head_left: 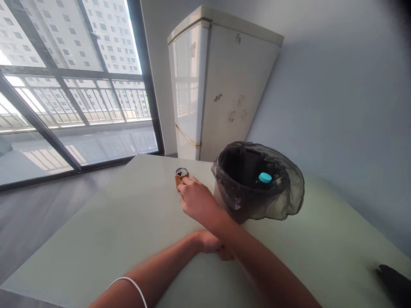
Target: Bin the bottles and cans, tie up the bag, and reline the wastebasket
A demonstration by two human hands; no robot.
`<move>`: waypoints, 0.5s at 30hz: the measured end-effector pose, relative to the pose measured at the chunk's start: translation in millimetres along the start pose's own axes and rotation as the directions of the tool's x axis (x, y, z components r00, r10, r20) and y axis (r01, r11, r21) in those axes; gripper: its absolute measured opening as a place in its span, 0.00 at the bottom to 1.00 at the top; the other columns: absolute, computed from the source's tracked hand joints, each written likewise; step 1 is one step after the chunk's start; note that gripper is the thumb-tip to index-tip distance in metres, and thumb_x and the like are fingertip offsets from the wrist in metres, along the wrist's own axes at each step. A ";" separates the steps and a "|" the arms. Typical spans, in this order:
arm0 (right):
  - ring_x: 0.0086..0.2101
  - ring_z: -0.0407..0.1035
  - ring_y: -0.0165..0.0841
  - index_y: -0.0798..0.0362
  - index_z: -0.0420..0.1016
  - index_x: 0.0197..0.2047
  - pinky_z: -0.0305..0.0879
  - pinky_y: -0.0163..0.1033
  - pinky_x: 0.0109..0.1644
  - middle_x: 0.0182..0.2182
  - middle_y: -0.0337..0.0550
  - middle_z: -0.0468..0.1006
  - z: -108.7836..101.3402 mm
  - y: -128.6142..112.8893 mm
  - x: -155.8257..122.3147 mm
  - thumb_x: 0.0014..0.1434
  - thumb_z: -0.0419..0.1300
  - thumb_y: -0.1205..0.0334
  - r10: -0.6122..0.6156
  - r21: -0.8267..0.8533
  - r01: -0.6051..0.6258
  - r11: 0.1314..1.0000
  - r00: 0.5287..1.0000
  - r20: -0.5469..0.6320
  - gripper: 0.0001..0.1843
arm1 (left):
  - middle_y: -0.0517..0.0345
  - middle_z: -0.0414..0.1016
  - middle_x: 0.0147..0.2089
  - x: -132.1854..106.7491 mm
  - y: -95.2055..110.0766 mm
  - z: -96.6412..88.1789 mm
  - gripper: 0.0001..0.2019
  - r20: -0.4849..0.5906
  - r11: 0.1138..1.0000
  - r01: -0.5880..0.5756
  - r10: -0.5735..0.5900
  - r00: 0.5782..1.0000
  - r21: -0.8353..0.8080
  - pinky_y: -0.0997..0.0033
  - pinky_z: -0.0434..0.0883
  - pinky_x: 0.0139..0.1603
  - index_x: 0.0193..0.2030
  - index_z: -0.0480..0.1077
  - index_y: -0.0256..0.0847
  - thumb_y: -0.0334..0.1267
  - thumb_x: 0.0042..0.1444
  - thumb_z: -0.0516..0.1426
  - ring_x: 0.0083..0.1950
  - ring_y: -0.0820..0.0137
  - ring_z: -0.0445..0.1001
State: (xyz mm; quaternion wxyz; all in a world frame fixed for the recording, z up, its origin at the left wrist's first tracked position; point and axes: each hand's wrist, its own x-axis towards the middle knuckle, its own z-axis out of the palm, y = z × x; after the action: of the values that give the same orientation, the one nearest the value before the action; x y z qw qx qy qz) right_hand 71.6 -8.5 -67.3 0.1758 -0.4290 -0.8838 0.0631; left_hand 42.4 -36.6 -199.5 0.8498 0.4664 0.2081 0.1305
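Orange can (181, 175) stands upright on pale table (105, 239), just left of black-bagged bin (257, 201), at far side. Right hand (195, 199) nearer, fingers touching can's near side; full grasp or not, cannot tell. Left hand (210, 244) lies loosely clenched, near, tucked beneath right forearm.

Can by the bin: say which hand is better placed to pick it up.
Right. The right hand has its fingers against the can, next to the bin. The left hand rests on the table, farther from the can and partly hidden under the right forearm.
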 end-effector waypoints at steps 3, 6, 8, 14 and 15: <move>0.51 0.68 0.41 0.55 0.80 0.45 0.69 0.43 0.56 0.55 0.52 0.75 15.5 15.5 11.1 0.67 0.55 0.71 0.028 -0.037 -0.027 0.999 1.000 0.014 0.12 | 0.69 0.45 0.21 1.8 -3.5 -1.5 0.26 0.125 0.999 0.032 -0.033 0.992 0.013 0.70 0.41 0.28 0.21 0.55 0.43 0.51 0.49 0.67 0.24 0.78 0.44; 0.51 0.67 0.41 0.56 0.80 0.49 0.69 0.45 0.58 0.62 0.51 0.71 16.6 22.7 14.2 0.64 0.52 0.75 0.052 -0.041 -0.051 0.998 0.998 0.028 0.18 | 0.70 0.41 0.22 3.7 -2.8 -1.1 0.27 0.191 0.998 0.064 -0.063 0.980 0.002 0.67 0.37 0.30 0.22 0.53 0.43 0.54 0.52 0.65 0.25 0.79 0.40; 0.53 0.67 0.41 0.56 0.79 0.52 0.69 0.45 0.59 0.66 0.51 0.69 17.8 25.0 14.6 0.61 0.52 0.79 0.072 -0.025 -0.071 0.997 0.996 0.057 0.21 | 0.70 0.41 0.23 4.1 -0.4 -0.1 0.27 0.191 0.996 0.086 -0.085 0.978 0.001 0.66 0.36 0.31 0.22 0.52 0.43 0.55 0.52 0.64 0.26 0.79 0.39; 0.55 0.67 0.42 0.58 0.76 0.61 0.69 0.45 0.63 0.71 0.51 0.65 28.6 31.1 16.2 0.58 0.51 0.82 0.092 -0.003 -0.092 0.996 0.993 0.068 0.30 | 0.70 0.40 0.23 4.9 -0.2 -0.3 0.27 0.160 0.995 0.093 -0.087 0.983 -0.031 0.67 0.35 0.32 0.23 0.50 0.43 0.53 0.52 0.64 0.26 0.78 0.38; 0.56 0.68 0.42 0.59 0.75 0.62 0.68 0.45 0.63 0.71 0.51 0.64 29.7 31.8 16.7 0.58 0.50 0.82 0.094 -0.001 -0.094 0.996 0.994 0.064 0.31 | 0.70 0.40 0.23 5.6 -1.8 -1.2 0.26 0.158 0.995 0.093 -0.086 0.984 -0.039 0.67 0.36 0.32 0.23 0.51 0.43 0.52 0.52 0.65 0.26 0.79 0.38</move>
State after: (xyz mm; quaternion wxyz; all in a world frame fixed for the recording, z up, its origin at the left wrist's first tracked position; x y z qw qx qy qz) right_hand 74.7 25.5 -99.0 0.1448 -0.4676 -0.8678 0.0857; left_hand 46.8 -34.3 -202.9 0.8789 0.4457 0.1588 0.0599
